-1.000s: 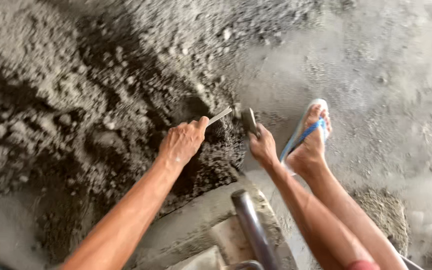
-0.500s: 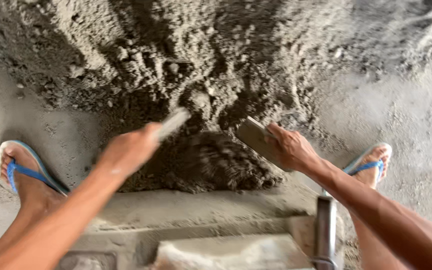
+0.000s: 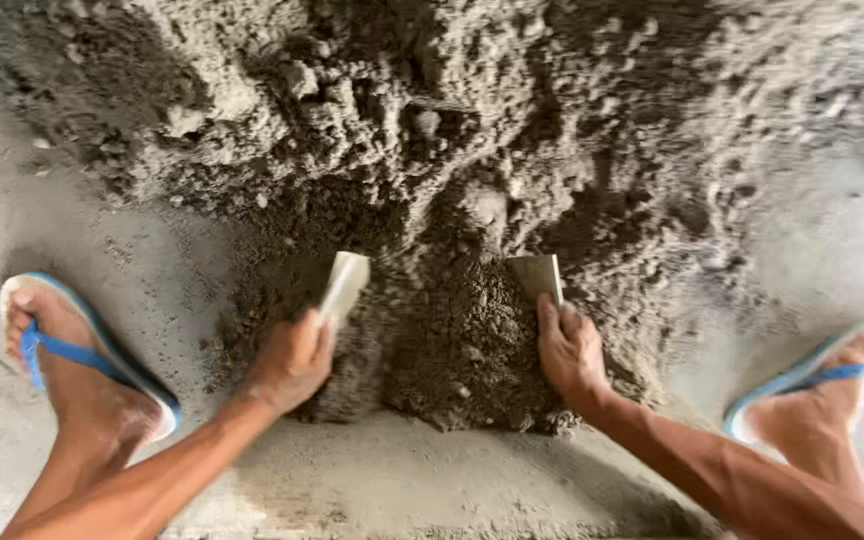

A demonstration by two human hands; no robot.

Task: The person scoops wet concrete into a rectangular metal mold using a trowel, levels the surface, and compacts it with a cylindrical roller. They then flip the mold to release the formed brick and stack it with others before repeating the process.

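A big heap of damp grey mortar mix fills the upper half of the head view. My left hand grips a small flat board, its blade angled into the left side of a darker clump. On the clump's right side my right hand presses a second flat board. The two boards face each other with the loose mix between them.
My left foot in a blue-strapped sandal stands on the concrete floor at the left. My right foot in a matching sandal stands at the right. A bare grey slab edge runs along the bottom.
The view has swung so the heap sits centred. Both hands have dropped lower and closed in, pushing the boards into the clump; the metal pipe below has left the view.
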